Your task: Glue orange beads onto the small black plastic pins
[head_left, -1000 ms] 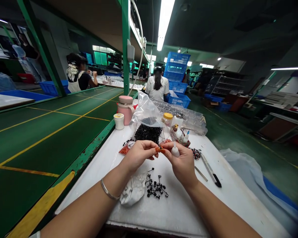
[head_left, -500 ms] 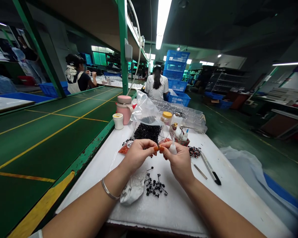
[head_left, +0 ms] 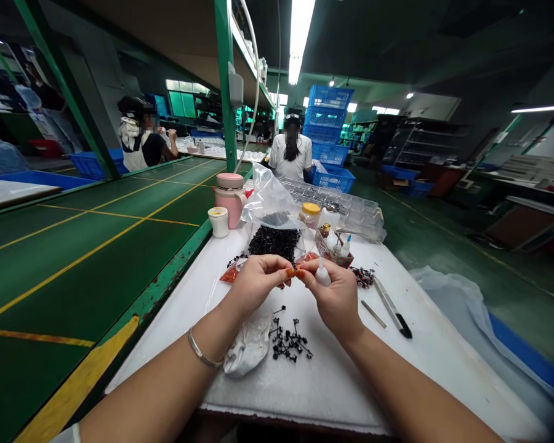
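My left hand (head_left: 257, 285) and my right hand (head_left: 333, 299) meet fingertip to fingertip above the white table (head_left: 332, 381). Both pinch a tiny dark part too small to name. My right hand also clasps a small white squeeze bottle (head_left: 322, 274), its nozzle pointing up. Below the hands lies a cluster of small black stemmed parts (head_left: 289, 341) next to a crumpled white cloth (head_left: 249, 344). Behind the hands a clear plastic bag (head_left: 273, 212) holds a heap of black parts (head_left: 274, 241).
A pink jug (head_left: 230, 199) and a small white jar (head_left: 219, 222) stand at the back left. Small bottles (head_left: 335, 245), a yellow-lidded jar (head_left: 311, 215) and clear trays (head_left: 346, 212) are behind. A craft knife (head_left: 392, 307) and a metal rod (head_left: 373, 314) lie at right. Other people sit at benches beyond.
The hands stay pinched together, with hardly any shift. The view has tilted slightly.
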Demonstrator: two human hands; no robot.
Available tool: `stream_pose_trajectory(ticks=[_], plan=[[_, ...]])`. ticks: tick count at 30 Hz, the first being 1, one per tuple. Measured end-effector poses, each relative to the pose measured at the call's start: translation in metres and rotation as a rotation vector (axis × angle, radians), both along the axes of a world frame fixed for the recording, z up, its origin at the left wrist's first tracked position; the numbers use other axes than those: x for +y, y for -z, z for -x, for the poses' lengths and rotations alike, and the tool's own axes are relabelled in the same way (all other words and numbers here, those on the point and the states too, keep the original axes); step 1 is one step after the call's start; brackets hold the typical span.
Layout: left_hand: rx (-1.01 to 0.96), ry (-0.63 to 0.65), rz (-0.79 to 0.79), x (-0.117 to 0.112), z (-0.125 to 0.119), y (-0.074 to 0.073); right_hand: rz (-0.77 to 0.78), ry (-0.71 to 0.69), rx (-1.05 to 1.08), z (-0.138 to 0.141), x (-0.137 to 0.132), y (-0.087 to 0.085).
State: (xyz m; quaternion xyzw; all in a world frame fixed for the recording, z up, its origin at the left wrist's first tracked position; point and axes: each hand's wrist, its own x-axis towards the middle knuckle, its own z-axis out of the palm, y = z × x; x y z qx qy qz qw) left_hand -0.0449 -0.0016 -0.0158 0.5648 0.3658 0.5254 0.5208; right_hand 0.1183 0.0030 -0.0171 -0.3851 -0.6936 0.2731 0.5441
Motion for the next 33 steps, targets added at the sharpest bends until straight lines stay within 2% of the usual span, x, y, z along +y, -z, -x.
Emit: stream_pose_trajectory(ticks=[6,14,28,33], plan=[[-0.002,0.019,-0.001,0.0000,0.0004,0.0008,-0.056,0.034,-0.050,-0.0007,-0.0004,0.0008],[-0.041,0.042,0.038,0.0003,0.0021,0.0016,-0.089,0.014,-0.064,-0.0012,-0.0016,-0.0003],[-0.004,0.033,0.040,-0.0012,0.0027,-0.0024,-0.013,-0.024,-0.057,-0.0019,0.0016,-0.0030],[0.008,0.086,0.085,-0.0003,0.0073,-0.0010,0.088,-0.042,0.023,-0.0061,0.0062,-0.0034]])
